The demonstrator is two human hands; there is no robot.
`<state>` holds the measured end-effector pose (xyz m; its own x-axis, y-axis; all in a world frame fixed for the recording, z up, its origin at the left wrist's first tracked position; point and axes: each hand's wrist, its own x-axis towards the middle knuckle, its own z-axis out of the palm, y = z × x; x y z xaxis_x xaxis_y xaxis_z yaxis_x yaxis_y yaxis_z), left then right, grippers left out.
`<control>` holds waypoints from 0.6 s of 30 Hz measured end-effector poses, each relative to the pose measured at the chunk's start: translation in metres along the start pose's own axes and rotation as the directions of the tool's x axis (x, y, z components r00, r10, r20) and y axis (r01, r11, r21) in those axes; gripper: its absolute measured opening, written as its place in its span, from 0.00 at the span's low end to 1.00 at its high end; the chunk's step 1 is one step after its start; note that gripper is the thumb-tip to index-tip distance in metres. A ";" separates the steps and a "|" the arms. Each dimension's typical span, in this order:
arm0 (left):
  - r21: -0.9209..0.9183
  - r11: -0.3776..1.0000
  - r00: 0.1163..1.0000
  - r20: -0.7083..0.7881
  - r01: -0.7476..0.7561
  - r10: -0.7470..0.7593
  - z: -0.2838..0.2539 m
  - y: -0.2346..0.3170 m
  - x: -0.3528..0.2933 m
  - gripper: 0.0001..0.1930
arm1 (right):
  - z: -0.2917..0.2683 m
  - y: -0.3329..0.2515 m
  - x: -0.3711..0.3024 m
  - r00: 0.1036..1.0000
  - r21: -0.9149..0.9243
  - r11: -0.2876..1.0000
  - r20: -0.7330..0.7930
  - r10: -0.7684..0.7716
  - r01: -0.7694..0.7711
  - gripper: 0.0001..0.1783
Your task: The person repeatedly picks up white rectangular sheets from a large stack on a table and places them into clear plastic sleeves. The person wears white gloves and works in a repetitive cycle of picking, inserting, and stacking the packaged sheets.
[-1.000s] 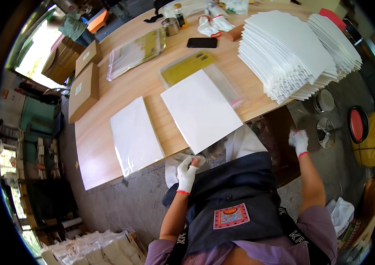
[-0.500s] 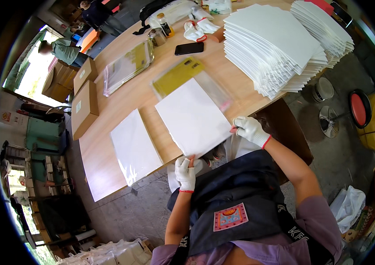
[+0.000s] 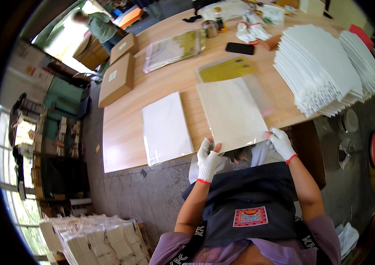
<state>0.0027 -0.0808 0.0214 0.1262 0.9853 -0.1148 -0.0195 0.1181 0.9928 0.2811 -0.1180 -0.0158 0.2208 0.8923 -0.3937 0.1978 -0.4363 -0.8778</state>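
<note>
A white sheet in a clear plastic sleeve (image 3: 233,110) lies over the table's near edge, its front edge glossy. My left hand (image 3: 209,157), in a white glove with bare fingertips, pinches the sleeve's near left corner. At the near right corner my right hand (image 3: 280,142), gloved the same way, grips the sleeve between thumb and fingers. Partly covered by it, a stack of clear sleeves with a gold-yellow panel (image 3: 228,70) shows at its far end. To the left, a white sleeved pile (image 3: 167,128) rests on the table with its near edge at the rim.
Tall fanned stacks of white sheets (image 3: 315,66) stand at the right. Farther back are a black phone (image 3: 240,48), a jar (image 3: 209,29), gloves (image 3: 252,32) and more clear sleeves (image 3: 172,51). Cardboard boxes (image 3: 117,79) line the left edge; a person (image 3: 101,28) stands beyond.
My view has swung left, shifting the scene rightward. The sheet lies flatter, its glossy sleeve edge showing. Both hands remain at its near corners.
</note>
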 end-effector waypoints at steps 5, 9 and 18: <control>-0.036 0.992 0.980 -0.160 -0.124 0.117 -0.064 0.022 -0.008 0.18 | 0.046 -0.057 -0.013 0.983 0.206 0.978 0.168 -0.079 0.043 0.09; 0.285 0.940 0.841 -0.446 -0.189 0.305 -0.137 0.047 -0.012 0.17 | 0.137 -0.097 0.003 0.905 0.227 0.966 0.373 -0.205 0.126 0.11; 0.823 0.568 0.805 -0.324 -0.019 0.496 -0.253 -0.051 0.007 0.12 | 0.245 -0.128 0.006 0.903 -0.678 0.600 0.359 -0.235 0.425 0.30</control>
<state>-0.2463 -0.0489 -0.0386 -0.2297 0.8919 0.3894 0.8023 -0.0530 0.5946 0.0235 -0.0282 0.0276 -0.1898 0.9501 -0.2477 0.8598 0.0390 -0.5091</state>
